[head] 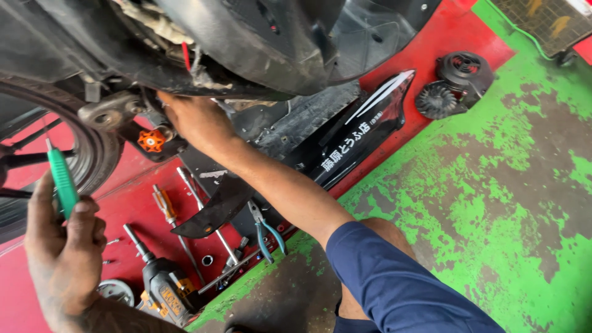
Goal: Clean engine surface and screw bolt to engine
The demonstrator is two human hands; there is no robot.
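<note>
Hands at the underside of a scooter, 1 gripping a tool, 1 reaching in.

My left hand (65,246) is curled shut around a green-handled screwdriver with a thin metal tip (61,180), held upright just in front of the black rubber tyre (92,145). My right hand (194,120) reaches up against the dark plastic underbody of the scooter (246,43), beside an orange ribbed round cap (151,140); its fingers are hidden there, so I cannot tell how far it is open. Below my forearm, on the red painted floor (132,200), lie blue-handled pliers (266,231), a yellow and black power driver (161,285) and a long black body panel with white stripes (364,132). To my right the worn green floor (493,185) lies open, its edge running diagonally along the red.
</note>
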